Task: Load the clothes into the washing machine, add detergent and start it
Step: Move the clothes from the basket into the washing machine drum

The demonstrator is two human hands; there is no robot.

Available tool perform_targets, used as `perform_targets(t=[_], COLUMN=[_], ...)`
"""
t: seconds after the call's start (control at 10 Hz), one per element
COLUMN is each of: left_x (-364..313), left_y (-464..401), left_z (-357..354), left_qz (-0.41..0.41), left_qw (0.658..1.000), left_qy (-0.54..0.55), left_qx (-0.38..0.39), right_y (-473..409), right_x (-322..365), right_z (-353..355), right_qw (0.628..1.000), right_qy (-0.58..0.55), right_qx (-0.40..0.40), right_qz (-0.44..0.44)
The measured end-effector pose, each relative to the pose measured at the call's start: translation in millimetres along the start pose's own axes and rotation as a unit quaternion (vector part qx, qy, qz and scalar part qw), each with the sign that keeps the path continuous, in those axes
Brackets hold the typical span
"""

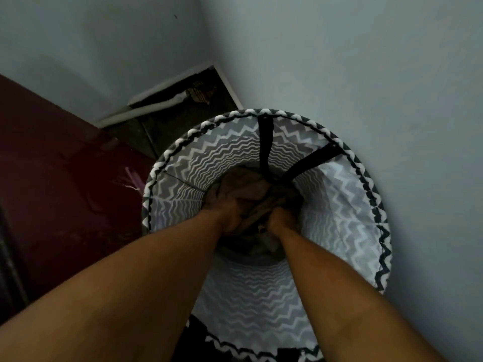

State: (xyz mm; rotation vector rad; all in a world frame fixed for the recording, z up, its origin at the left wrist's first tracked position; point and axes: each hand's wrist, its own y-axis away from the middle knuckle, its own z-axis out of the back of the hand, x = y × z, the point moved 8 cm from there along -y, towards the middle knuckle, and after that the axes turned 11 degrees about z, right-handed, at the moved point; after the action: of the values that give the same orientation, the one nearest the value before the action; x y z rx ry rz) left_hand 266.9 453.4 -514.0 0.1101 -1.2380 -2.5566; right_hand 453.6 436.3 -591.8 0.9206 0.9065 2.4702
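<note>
Here, clothes [251, 194]: a dark, brownish bundle lying deep at the bottom of the laundry hamper [347, 194], not yet lifted out.
Left hand [230, 218]: reaches down inside the hamper, fingers curled into the cloth and gripping a fold of it.
Right hand [279, 220]: just beside the left, fingers likewise closed round a bunch of the same bundle.
Hamper: tall, round, soft-walled, zigzag-patterned, with two black straps [266, 142] running down its far inner wall toward the clothes; it stands against the pale wall [366, 61].
Surroundings: a dark red surface [52, 165] to the left; a broken patch of skirting [198, 92] in the corner behind.
Washing machine: not in view.
Step in hand: judged to be gathering the laundry for carrying; loading, detergent and start all remain.
Risk, straps: the bundle may snag on the black straps as it rises, since they hang right over it.
Risk, hamper: the light fabric walls could lift or tip with the load if the cloth drags on them.
Risk, spillage: loose pieces under the grasped folds may slip and stay behind or drop.
</note>
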Motion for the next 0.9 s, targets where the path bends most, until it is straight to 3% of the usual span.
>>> perform_targets(t=[0.1,0.2,0.4,0.6,0.9], left_x=[3.8,2.3,5.1,23.3,33.5], left_y=[24.7,58.5,138.0,210.9,308.1], left_z=[14.8,48.8,107.4,151.9,192.4], left_qz=[0.007,0.003,-0.032,-0.078,-0.162], left_qw=[1.000,0.999,0.996,0.990,0.967], left_qy=[0.001,0.048,0.081,0.121,0.192], left_qx=[0.016,-0.003,0.034,0.015,-0.031], right_y=[23.5,66.2,141.6,218.7,307.2], right_x=[19.0,70.0,154.5,237.0,324.1], right_z=[0.6,40.9,127.2,186.4,257.0], right_qw=[0.997,0.990,0.984,0.958,0.937], right_qy=[0.018,0.047,0.099,0.208,0.270], right_qx=[0.068,0.052,0.042,0.078,0.057], right_qz=[0.034,0.120,0.138,0.180,0.217])
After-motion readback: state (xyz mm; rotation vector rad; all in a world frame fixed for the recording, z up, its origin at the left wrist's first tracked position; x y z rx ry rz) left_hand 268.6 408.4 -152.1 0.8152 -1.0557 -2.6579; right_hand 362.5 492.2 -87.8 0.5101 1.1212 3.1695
